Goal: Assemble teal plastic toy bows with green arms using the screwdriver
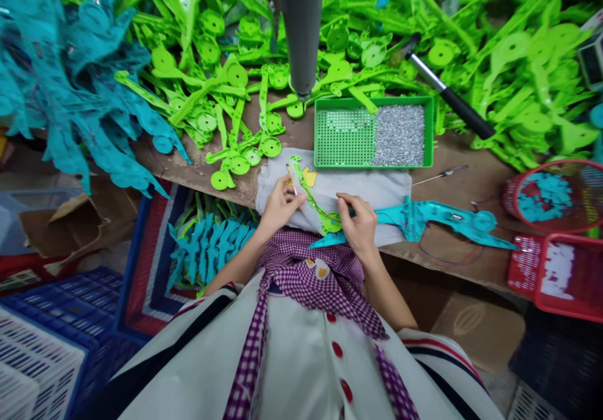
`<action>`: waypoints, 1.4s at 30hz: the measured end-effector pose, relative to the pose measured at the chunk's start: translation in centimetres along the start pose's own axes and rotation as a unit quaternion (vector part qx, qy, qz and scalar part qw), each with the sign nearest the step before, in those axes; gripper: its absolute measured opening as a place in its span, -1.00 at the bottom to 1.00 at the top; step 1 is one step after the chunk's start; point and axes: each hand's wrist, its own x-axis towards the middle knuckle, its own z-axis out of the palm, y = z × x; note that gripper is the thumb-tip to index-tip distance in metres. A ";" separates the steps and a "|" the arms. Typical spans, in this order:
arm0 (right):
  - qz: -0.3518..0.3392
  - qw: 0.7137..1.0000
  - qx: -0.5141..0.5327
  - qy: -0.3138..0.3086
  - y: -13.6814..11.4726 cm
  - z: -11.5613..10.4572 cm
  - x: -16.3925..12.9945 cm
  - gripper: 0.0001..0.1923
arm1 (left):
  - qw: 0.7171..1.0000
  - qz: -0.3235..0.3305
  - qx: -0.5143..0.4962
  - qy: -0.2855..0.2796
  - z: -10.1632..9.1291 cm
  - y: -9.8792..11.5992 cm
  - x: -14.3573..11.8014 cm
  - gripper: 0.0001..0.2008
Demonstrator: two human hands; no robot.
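A long green plastic part (311, 195) lies on a white cloth (372, 188) at the near edge of the workbench. My left hand (279, 208) pinches its middle, and a small thin piece shows between the fingers. My right hand (358, 224) holds the part's round lower end, above a teal plastic part (424, 219) that lies across the cloth to the right. Just behind the cloth stands a green tray (325, 132) with small silver screws (399, 135) heaped in its right half.
Heaps of green parts (499, 56) cover the back of the bench; teal parts (70, 81) pile at the left. A grey machine column (301, 24) stands at centre back, a hammer (447, 93) to its right. Red baskets (556, 194) sit right, a crate of teal parts (207, 244) below left.
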 end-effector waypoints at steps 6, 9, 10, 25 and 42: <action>-0.014 1.000 -0.024 0.002 0.1 0.1 0.0 -0.72 | 0.969 0.041 0.242 0.021 0.4 1.8 -0.9 -0.21; -0.030 0.999 -0.040 -0.003 0.2 0.2 0.0 -0.72 | 0.904 0.089 0.417 0.003 -0.1 3.6 -0.9 -0.35; -0.034 0.998 -0.047 -0.005 0.2 0.2 0.0 -0.72 | 0.878 0.106 0.467 0.004 -0.3 4.2 -0.8 -0.40; -0.073 0.990 -0.115 -0.034 0.3 0.4 0.4 -0.72 | 0.724 0.123 0.675 -0.069 1.5 6.3 0.5 -0.59; -0.152 0.983 0.062 0.079 -11.5 -3.8 8.2 -0.76 | 0.867 0.226 0.423 0.138 0.8 2.6 0.1 -0.70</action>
